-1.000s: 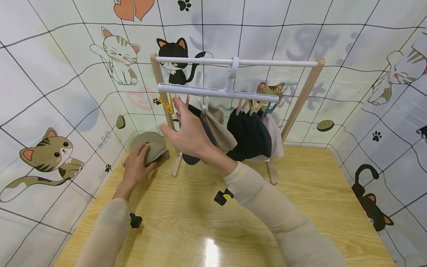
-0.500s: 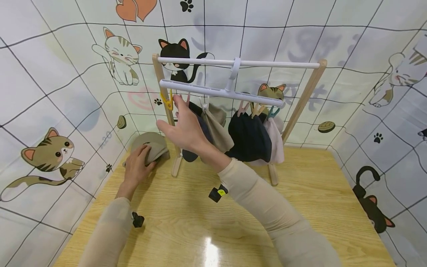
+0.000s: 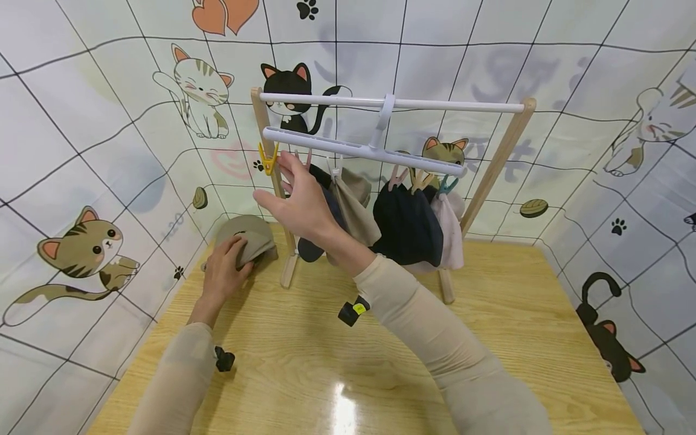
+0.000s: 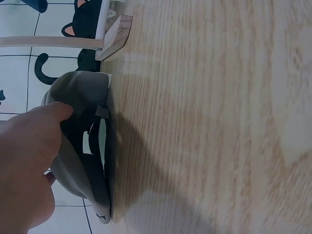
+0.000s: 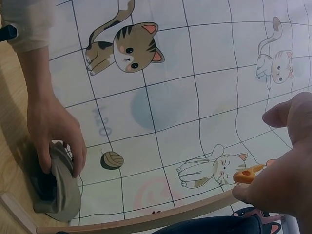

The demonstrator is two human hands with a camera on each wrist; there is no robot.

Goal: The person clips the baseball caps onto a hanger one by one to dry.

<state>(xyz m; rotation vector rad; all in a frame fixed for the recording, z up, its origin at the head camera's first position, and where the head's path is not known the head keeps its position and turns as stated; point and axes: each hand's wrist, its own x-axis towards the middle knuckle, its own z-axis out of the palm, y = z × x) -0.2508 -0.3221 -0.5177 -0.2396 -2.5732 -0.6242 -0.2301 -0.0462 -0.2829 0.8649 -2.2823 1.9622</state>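
My left hand (image 3: 223, 269) grips a khaki cap (image 3: 255, 238) that stands on the table at the left. In the left wrist view the thumb lies on the cap's fabric (image 4: 80, 90), near its back strap opening. My right hand (image 3: 304, 208) is raised under the left part of a white clip hanger (image 3: 326, 144), fingers loosely extended and thumb apart. Its fingertips are at the yellow clip (image 3: 267, 160); in the right wrist view the yellow clip (image 5: 248, 174) appears beside a finger. A dark cap (image 3: 311, 251) hangs partly hidden behind the right hand.
The hanger hooks over the white rail of a wooden rack (image 3: 497, 157). A beige cap (image 3: 356, 205), a navy cap (image 3: 408, 223) and a pale cap (image 3: 450, 232) hang from clips. Cat-printed sheeting surrounds the wooden table (image 3: 304, 362).
The yellow clip has shifted left and tilted at the hanger's end. My right hand has moved slightly left and up; the hanger has tilted a little. The left hand stays on the cap.
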